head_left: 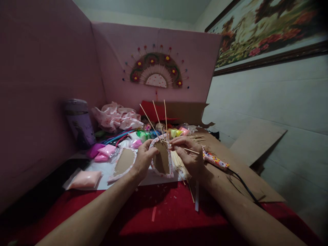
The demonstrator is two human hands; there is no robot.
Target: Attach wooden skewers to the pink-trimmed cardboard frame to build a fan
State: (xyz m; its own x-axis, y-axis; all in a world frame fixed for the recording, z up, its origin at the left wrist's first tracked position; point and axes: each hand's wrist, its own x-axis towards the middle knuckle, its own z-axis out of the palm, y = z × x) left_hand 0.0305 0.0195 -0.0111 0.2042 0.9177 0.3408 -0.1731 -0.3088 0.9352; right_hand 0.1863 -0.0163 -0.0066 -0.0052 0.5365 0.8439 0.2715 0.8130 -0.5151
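Observation:
My left hand [144,158] grips the left rim of a half-round cardboard piece [162,160] edged in white and pink, held upright above the table. Three thin wooden skewers [156,119] stick up from its top edge in a fan. My right hand [187,153] pinches another skewer [191,150] that points to the right, its tip at the cardboard's top right corner. A second half-round cardboard piece [124,162] lies flat on white paper to the left of my left hand. A bundle of loose skewers [178,164] lies under my right hand.
Pink packets [84,179] and several coloured clay packets [143,136] lie behind. A purple cup [79,123] stands at the left. A dotted glue gun [215,160] with a black cord lies on brown cardboard at the right. Pink boards wall the back, bearing a finished fan [156,70].

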